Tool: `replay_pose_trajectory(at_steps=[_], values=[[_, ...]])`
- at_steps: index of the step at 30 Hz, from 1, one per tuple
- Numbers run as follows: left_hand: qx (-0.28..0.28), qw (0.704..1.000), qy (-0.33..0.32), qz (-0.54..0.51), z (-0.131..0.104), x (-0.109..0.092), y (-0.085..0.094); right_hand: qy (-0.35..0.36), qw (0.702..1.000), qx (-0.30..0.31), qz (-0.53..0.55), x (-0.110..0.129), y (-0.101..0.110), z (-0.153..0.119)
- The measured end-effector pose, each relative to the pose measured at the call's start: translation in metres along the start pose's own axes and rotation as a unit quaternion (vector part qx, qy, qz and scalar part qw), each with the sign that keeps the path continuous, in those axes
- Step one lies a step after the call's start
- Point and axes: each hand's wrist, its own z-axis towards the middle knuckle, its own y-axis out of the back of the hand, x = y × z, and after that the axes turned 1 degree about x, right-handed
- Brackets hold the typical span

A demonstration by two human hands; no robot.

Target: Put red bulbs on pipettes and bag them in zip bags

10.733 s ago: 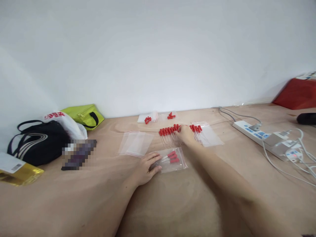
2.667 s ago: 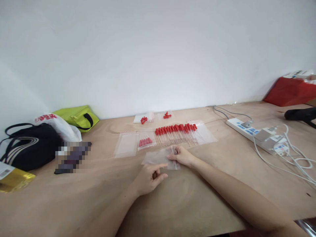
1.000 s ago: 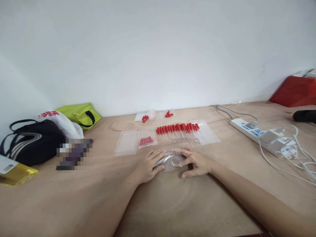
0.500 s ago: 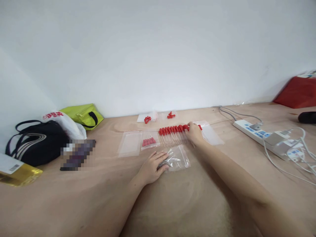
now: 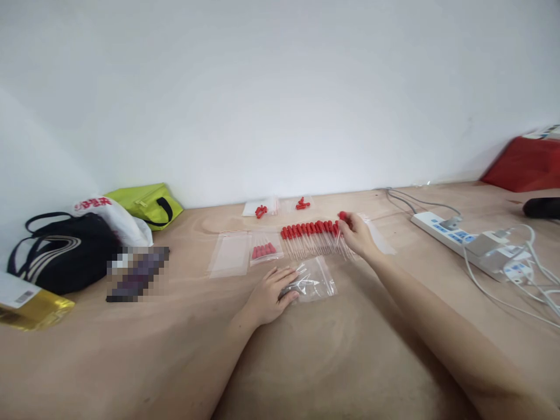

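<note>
My left hand lies flat on the table, fingers stretched out, its fingertips on the left edge of a clear zip bag. Beyond the bag runs a row of droppers with red rubber bulbs and thin clear tubes pointing toward me. My right hand is closed at the row's right end, pinching a dropper whose red bulb shows above the fingers; its tube is partly hidden. A zip bag holding several droppers lies left of the row. Farther left is a flat zip bag.
Near the wall, red bulbs and more red bulbs lie on bags. A zip bag is partly behind my right hand. Right stands a power strip with cables; left are a black bag and a green bag.
My right hand has shifted slightly right and away from the row, with a red dropper bulb now raised at its fingertips. The left hand has stayed in place on the bag.
</note>
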Motion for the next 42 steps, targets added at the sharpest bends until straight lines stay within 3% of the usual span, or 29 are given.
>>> replay_pose_trajectory(at_steps=[3,6,11,17,19,23,30,33,37,40,42], values=[[-0.001,1.000,0.002,0.000,0.000,0.001,0.000,-0.079,0.981,-0.009,0.175,-0.011,0.013,-0.028],[0.001,1.000,0.001,0.000,0.001,0.002,0.000,-0.139,0.951,-0.025,0.275,-0.020,0.014,-0.051],[-0.003,1.000,0.001,0.001,0.001,0.003,-0.001,-0.184,0.924,-0.007,0.335,-0.023,0.002,-0.067],[-0.002,1.000,0.002,0.003,0.001,0.002,-0.001,-0.218,0.897,0.023,0.383,-0.005,-0.010,-0.076],[-0.007,1.000,0.000,0.000,0.001,0.002,-0.001,-0.207,0.907,0.057,0.362,0.001,-0.010,-0.080],[-0.015,1.000,-0.002,0.002,0.001,0.002,-0.001,-0.150,0.928,0.189,0.282,0.005,-0.006,-0.085],[-0.016,1.000,-0.007,-0.001,0.000,0.002,-0.003,-0.097,0.924,0.326,0.174,0.000,-0.007,-0.084],[-0.024,1.000,-0.013,-0.006,0.000,0.001,-0.002,-0.009,0.936,0.338,0.096,0.005,-0.008,-0.083],[-0.097,0.995,-0.016,-0.019,-0.004,0.002,0.003,0.108,0.931,0.345,0.040,0.009,-0.002,-0.080],[-0.083,0.995,-0.029,-0.045,-0.008,0.008,0.009,0.113,0.935,0.331,0.054,0.001,0.004,-0.075],[-0.045,0.997,-0.031,-0.059,-0.010,0.012,0.010,0.067,0.960,0.267,0.051,-0.008,0.006,-0.068]])
